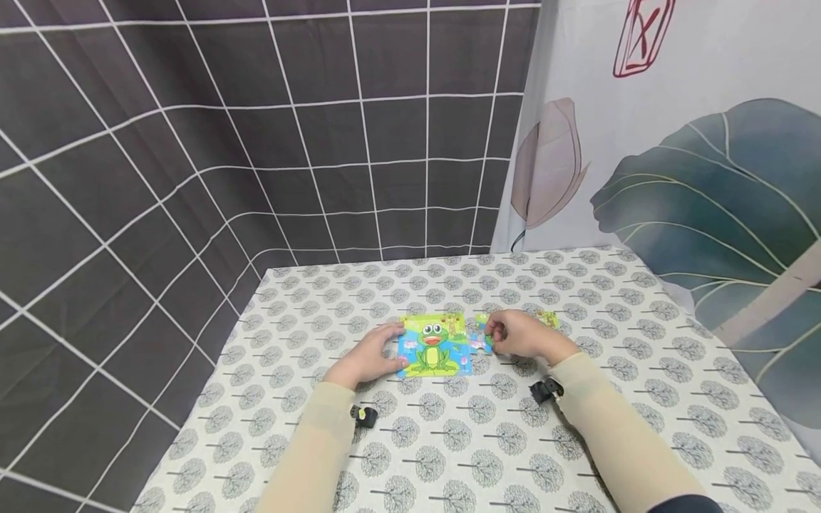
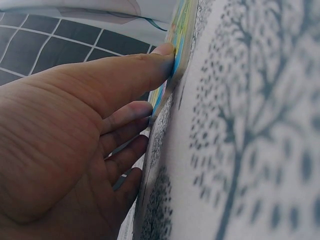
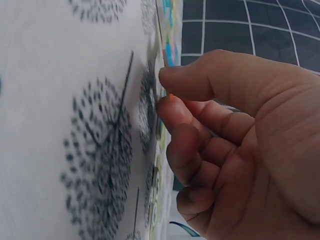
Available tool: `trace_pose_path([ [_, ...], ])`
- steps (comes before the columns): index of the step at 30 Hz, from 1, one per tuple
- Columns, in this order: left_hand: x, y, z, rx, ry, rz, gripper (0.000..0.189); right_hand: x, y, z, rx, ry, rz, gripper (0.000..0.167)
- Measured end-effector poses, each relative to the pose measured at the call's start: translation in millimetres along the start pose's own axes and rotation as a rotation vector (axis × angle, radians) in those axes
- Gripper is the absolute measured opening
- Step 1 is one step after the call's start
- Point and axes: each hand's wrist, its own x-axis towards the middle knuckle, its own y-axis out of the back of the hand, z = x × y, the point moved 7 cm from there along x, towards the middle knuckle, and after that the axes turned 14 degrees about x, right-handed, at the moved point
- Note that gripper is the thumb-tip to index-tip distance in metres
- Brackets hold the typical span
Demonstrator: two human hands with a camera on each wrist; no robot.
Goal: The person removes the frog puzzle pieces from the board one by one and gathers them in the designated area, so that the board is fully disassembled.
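Observation:
A frog jigsaw puzzle (image 1: pixel 433 355) lies on the patterned cloth, its pieces joined into a bright picture with a notched right side. At its left edge rests my left hand (image 1: pixel 370 354); the thumb presses the lower left corner, and the fingertips touch the upper left edge. In the left wrist view the thumb (image 2: pixel 150 70) lies over the puzzle's rim. Just right of the picture, my right hand (image 1: pixel 522 333) pinches a small puzzle piece (image 1: pixel 489 340) between thumb and index finger. In the right wrist view the fingertips mostly hide that piece, close over the cloth.
More loose pieces (image 1: pixel 481 318) lie by the puzzle's upper right, and another colourful piece (image 1: pixel 548 318) is behind my right hand. A tree-print tablecloth (image 1: pixel 430 463) covers the table. A dark checked curtain (image 1: pixel 333 135) and a white leaf-print curtain (image 1: pixel 705 199) stand behind it.

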Motion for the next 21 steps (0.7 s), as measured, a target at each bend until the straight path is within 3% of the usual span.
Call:
trace_pose_path([
  [7,0.4,-0.5,-1.4,-0.005,0.003,0.0,0.076,-2.7,4.1,3.4,0.01,-0.018,-0.05,0.025],
  [21,1.1,-0.3,-0.5,0.013,-0.002,-0.005,0.076,-4.8,7.5,3.8,-0.011,-0.039,-0.051,0.023],
])
